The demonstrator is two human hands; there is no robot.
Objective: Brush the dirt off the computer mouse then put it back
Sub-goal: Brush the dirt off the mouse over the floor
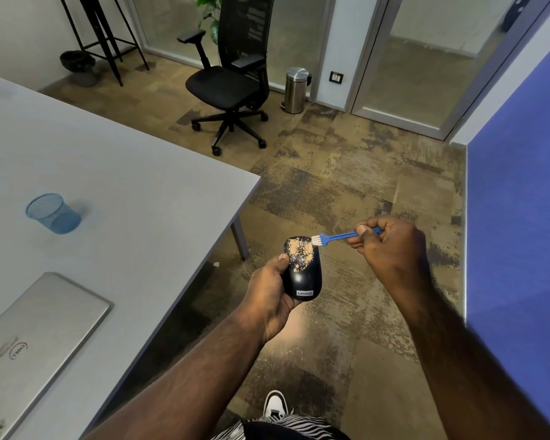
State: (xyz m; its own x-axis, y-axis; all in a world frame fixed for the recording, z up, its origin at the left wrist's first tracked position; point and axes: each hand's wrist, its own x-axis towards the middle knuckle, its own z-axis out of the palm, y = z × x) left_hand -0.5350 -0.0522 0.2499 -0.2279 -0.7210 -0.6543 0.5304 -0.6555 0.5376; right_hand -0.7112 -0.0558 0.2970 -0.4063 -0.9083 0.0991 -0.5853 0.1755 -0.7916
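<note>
My left hand (272,289) holds a black computer mouse (304,279) over the floor, to the right of the table. Tan dirt (300,252) covers the mouse's front half. My right hand (389,246) pinches a small blue brush (334,237) by its handle. The brush's white bristles touch the front right edge of the mouse, next to the dirt.
A grey table (134,192) fills the left, with a blue mesh cup (54,213) and a shut silver laptop (35,341) on it. A black office chair (232,77) and a steel bin (296,89) stand farther back. A blue wall (521,233) runs along the right.
</note>
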